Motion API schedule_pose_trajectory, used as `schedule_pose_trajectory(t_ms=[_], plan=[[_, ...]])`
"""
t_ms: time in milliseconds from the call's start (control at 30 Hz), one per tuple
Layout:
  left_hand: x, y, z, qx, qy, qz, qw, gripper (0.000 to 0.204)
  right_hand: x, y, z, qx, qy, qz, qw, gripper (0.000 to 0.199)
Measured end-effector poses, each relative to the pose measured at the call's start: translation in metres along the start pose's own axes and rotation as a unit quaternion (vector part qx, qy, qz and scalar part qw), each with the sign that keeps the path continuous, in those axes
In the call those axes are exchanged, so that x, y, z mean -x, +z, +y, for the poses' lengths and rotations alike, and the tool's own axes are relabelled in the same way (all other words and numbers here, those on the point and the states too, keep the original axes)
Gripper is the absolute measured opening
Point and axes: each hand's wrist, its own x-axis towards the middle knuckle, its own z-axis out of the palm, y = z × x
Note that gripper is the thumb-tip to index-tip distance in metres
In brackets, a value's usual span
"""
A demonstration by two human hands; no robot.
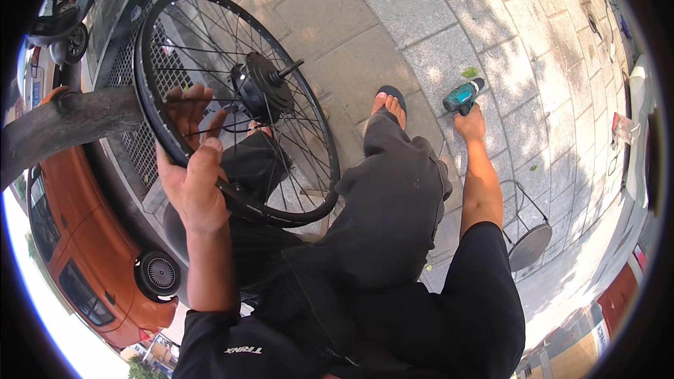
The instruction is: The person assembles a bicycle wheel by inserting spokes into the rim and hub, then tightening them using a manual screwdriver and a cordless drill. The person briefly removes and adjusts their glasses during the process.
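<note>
A black spoked bicycle wheel [327,168] leans up in front of me at the left, tilted. My left hand [196,186] is closed around its near-left rim, with the fingers showing between the spokes. At the wheel's middle sits a thick black hub motor [261,88] with an axle sticking out to the right. The wheel carries no tire that I can see. On my right, my right hand [470,124] is wrapped round the grip of a teal and black cordless drill [461,97]. The drill's chuck points away to the upper right, over the paving.
A tree trunk [77,130] and a metal grating [130,63] are close by the wheel's left. Farther left stand an orange car [91,231] and a parked motorbike [67,38]. A round-seated stool [530,247] is behind my right arm. My sandaled foot [390,104] rests on the paving.
</note>
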Motion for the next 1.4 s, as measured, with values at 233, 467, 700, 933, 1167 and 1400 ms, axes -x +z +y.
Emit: schedule_pose_trajectory(t_ms=[233, 467, 700, 933, 1167, 1400], plan=[[0.013, 0.005, -0.017, -0.029, 0.006, -0.003, 1.0, 0.064, 0.05, -0.109, -0.108, -0.463, -0.063, -0.097, 0.879, 0.024], [0.054, -0.015, -0.034, -0.063, 0.043, 0.017, 0.997, 0.08, 0.184, -0.292, -0.266, -0.539, -0.421, -0.021, 0.73, 0.027], [0.109, -0.027, -0.074, -0.018, 0.115, 0.076, 0.99, 0.087, 0.306, -0.2, -0.293, -0.552, -0.495, 0.127, 0.66, 0.03], [0.113, -0.031, -0.069, 0.027, 0.112, 0.094, 0.989, 0.079, 0.37, -0.083, -0.206, -0.523, -0.472, 0.082, 0.705, 0.041], [0.071, 0.011, -0.055, -0.036, 0.06, 0.069, 0.995, 0.097, 0.391, -0.174, -0.261, -0.516, -0.508, 0.036, 0.688, 0.031], [0.067, 0.034, -0.032, -0.044, 0.064, 0.108, 0.991, 0.085, 0.404, -0.218, -0.283, -0.511, -0.536, 0.052, 0.669, 0.035]])
